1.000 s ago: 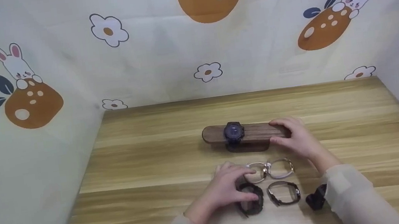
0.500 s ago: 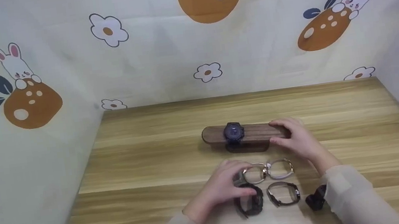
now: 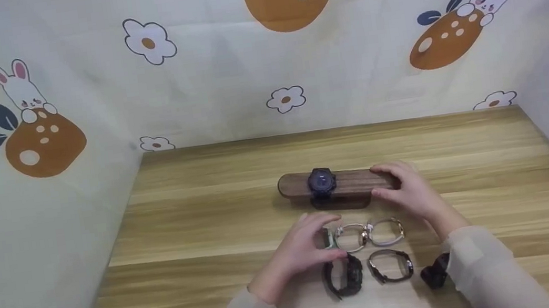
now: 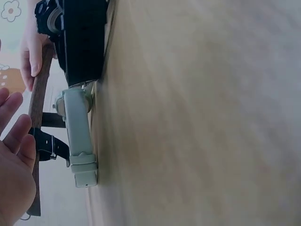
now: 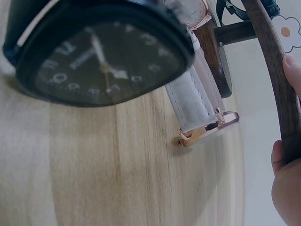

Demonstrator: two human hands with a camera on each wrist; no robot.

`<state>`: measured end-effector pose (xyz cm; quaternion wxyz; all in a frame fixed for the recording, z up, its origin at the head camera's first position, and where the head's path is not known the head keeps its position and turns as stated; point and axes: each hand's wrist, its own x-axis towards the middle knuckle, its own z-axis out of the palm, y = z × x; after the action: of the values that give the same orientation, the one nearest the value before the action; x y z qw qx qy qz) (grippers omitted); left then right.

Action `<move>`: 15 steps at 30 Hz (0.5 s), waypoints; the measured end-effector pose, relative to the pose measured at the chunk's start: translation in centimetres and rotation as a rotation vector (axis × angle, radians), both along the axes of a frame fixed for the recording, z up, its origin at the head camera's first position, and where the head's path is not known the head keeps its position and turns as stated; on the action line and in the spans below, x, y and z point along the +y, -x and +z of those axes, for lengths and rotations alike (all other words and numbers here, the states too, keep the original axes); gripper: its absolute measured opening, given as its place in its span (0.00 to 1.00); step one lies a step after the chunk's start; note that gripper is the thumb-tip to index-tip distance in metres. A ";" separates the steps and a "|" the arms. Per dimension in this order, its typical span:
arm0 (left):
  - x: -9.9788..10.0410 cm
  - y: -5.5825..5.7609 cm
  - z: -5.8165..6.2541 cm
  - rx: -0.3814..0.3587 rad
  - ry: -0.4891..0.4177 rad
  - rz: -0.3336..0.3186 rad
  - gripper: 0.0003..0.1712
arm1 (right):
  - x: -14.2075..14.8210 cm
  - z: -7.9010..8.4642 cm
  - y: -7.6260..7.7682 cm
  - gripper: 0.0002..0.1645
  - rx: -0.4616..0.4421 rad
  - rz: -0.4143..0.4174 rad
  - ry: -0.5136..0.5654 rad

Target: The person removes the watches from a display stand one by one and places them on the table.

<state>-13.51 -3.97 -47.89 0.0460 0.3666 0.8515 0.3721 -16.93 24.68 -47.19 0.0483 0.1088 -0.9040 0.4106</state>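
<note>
My right hand (image 3: pixel 413 195) grips the right end of a dark wooden watch stand (image 3: pixel 357 181), thumb in front and fingers behind. A black watch (image 3: pixel 321 181) is strapped around the stand's bar, left of its middle. My left hand (image 3: pixel 303 245) hovers around a pale green watch (image 3: pixel 327 238), its thumb and fingers spread apart. In the left wrist view this green watch (image 4: pixel 79 136) stands on the table and the fingers (image 4: pixel 18 132) hold nothing. Just below the left thumb is a chunky black watch (image 3: pixel 353 274), its strap buckled in a loop.
Two pale-strapped watches (image 3: pixel 352 237) stand side by side, right of the green one. A thin black-strapped watch (image 3: pixel 391 266) is in front of them. Printed cloth walls (image 3: pixel 211 77) border the wooden table (image 3: pixel 196 201). A small black device (image 3: pixel 434 272) sits at the right cuff.
My left hand has moved forward, off the chunky black watch and over to the pale green one, which now shows between thumb and fingers. The right hand and the stand have stayed still.
</note>
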 end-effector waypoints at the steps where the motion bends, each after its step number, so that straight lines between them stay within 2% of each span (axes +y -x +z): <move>1: 0.0 0.1 0.1 0.004 0.001 0.007 0.40 | 0.0 0.0 0.1 0.33 0.004 0.002 -0.001; 7: -0.3 0.6 0.3 0.038 0.015 0.027 0.42 | 0.2 0.0 0.1 0.33 0.021 0.007 -0.007; 15: -0.6 0.8 -0.3 0.075 0.002 0.064 0.43 | 0.2 -0.2 0.2 0.32 0.021 0.028 -0.004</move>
<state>-14.34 -4.57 -48.19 0.0025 0.3526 0.8643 0.3586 -17.16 24.89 -47.37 0.0519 0.1259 -0.9027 0.4083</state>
